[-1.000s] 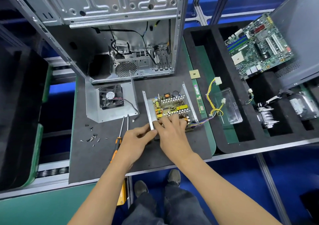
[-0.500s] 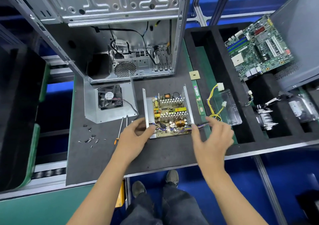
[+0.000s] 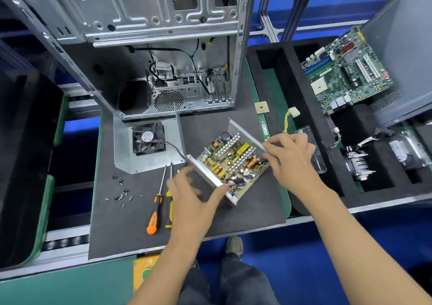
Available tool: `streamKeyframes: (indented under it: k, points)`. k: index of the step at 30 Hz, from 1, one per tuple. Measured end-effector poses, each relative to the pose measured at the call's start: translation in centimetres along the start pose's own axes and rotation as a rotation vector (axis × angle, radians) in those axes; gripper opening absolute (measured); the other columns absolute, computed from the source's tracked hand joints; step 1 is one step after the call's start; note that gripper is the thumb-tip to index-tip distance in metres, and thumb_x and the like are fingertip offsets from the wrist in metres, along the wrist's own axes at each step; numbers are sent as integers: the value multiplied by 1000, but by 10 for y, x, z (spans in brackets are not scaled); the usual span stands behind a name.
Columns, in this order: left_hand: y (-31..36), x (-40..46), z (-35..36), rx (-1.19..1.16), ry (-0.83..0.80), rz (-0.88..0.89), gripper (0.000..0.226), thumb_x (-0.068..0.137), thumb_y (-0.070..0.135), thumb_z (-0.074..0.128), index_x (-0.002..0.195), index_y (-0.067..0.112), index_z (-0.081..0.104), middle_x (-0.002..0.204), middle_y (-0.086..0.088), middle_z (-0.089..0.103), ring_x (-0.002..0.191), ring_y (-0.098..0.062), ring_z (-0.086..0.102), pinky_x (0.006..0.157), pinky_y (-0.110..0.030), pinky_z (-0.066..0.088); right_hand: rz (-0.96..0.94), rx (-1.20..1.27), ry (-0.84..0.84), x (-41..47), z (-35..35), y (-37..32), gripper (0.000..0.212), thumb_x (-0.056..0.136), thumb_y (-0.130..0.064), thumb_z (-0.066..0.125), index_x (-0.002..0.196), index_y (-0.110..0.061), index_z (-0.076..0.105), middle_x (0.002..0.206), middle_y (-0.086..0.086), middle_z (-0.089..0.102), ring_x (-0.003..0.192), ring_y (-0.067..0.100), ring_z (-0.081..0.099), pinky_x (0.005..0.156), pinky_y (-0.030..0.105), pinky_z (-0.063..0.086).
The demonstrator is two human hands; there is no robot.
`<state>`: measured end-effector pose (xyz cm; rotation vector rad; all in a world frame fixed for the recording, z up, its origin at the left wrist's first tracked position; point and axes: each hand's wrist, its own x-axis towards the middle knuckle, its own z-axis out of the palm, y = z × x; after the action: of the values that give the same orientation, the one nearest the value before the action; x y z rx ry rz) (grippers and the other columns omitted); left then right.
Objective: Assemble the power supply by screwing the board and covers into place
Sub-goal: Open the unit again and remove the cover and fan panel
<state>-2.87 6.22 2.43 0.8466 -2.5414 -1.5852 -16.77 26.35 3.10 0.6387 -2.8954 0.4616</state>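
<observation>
The open power supply case (image 3: 211, 176), a metal tray with the yellow-green board (image 3: 230, 161) inside, lies turned diagonally on the grey mat. My left hand (image 3: 194, 194) is motion-blurred and rests against the outside of the case's left wall, thumb on the wall, fingers spread. My right hand (image 3: 289, 157) grips the perforated right wall, next to the cable bundle (image 3: 261, 166). The cover with the black fan (image 3: 148, 138) lies to the left. Two screwdrivers (image 3: 155, 208) lie by my left hand, with several loose screws (image 3: 121, 193) further left.
An empty computer case (image 3: 163, 47) stands behind the mat. The black foam tray (image 3: 287, 75) on the right holds a motherboard (image 3: 346, 68), a heat sink (image 3: 357, 164) and yellow-wired connectors (image 3: 291, 115). A CPU chip (image 3: 261, 107) lies near the tray's edge.
The power supply has been turned from square-on to diagonal. My right hand moved from the cables up onto the right wall. My left hand shifted along the left wall.
</observation>
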Motion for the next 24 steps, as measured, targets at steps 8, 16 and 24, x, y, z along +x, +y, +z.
streamKeyframes:
  k: [8,16,24]
  points:
    - [2,31,-22,626,39,784,21,80,26,84,93,13,76,96,-3,69,102,-35,64,99,-55,41,248,90,48,4,6,-17,14,92,-19,67,94,-27,78,97,-6,61,95,19,26,74,33,12]
    - [9,-1,14,690,54,760,18,72,15,89,82,16,74,73,-3,56,67,-28,56,54,-36,40,80,68,109,50,22,-46,29,71,5,79,76,-24,78,90,0,60,93,22,28,70,34,12]
    - [12,6,12,528,52,705,13,87,20,76,99,14,76,86,-3,66,78,-28,58,65,-39,48,136,59,-33,69,18,-53,31,94,-18,63,123,-29,67,119,4,56,109,35,39,82,40,25]
